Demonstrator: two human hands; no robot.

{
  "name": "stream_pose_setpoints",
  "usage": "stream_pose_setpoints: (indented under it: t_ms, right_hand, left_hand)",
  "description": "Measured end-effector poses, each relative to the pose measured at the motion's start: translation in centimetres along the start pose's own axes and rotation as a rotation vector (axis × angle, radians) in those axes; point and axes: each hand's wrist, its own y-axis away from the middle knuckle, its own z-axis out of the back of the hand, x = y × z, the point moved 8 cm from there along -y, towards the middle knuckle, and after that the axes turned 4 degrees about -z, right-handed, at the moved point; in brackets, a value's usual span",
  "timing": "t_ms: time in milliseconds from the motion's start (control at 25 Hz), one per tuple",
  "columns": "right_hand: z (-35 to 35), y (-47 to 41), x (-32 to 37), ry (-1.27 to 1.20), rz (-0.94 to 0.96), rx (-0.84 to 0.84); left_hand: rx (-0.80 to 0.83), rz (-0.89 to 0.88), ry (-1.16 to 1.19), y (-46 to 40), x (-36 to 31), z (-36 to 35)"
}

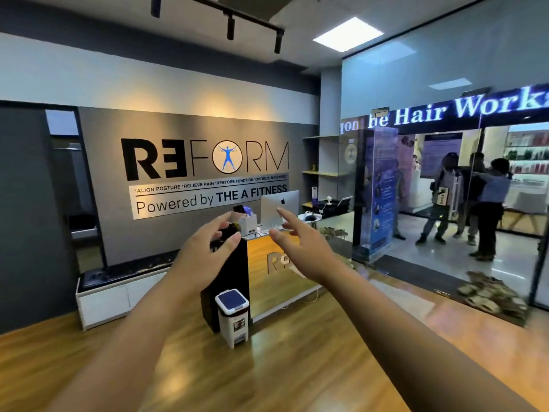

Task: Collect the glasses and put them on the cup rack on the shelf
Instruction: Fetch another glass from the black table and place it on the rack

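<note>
Both my arms stretch forward at chest height in a reception room. My left hand has its fingers spread and loosely bent, holding nothing. My right hand is stretched out with straight fingers, also empty. Behind the hands stands a reception desk with a wooden front. Wall shelves sit in the far corner to the right of the desk. I cannot make out any glasses or a cup rack from here.
A white pedal bin stands on the wooden floor by the desk's dark end. A computer monitor sits on the desk. A low white cabinet runs along the left wall. Glass wall and door at right, people beyond.
</note>
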Motion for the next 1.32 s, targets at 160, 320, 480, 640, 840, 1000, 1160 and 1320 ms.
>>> stream_pose_setpoints:
  t_ms: [160,320,480,640,840,1000,1160,1320]
  right_hand:
    - [1.9,-6.0,-6.9,0.066,-0.062,-0.057]
    - [4.8,-11.9,-14.6,0.134,-0.157,-0.151]
    - [8.3,-16.5,-21.0,0.176,-0.253,-0.239]
    - [13.3,-19.4,-28.0,0.206,-0.354,-0.356]
    - [20.9,-20.9,-36.5,0.273,-0.447,-0.471]
    - [28.5,-22.0,-44.2,0.303,-0.490,-0.534]
    - [36.1,-24.2,-51.9,0.358,-0.519,-0.548]
    - [43.7,-26.9,-58.9,0.389,-0.539,-0.572]
  left_hand:
    - [0.054,-0.049,0.046,-7.4,3.3,-7.3]
    - [0.133,-0.113,0.136,-16.5,6.8,-15.6]
    - [0.217,-0.184,0.235,-25.1,8.1,-23.4]
    - [0.323,-0.268,0.316,-31.6,7.3,-32.6]
    - [0.415,-0.335,0.370,-37.9,5.9,-44.4]
    - [0.478,-0.375,0.421,-43.3,3.1,-55.1]
    - [0.517,-0.374,0.454,-49.1,-0.4,-65.1]
    - [0.515,-0.400,0.482,-55.0,-4.4,-74.2]
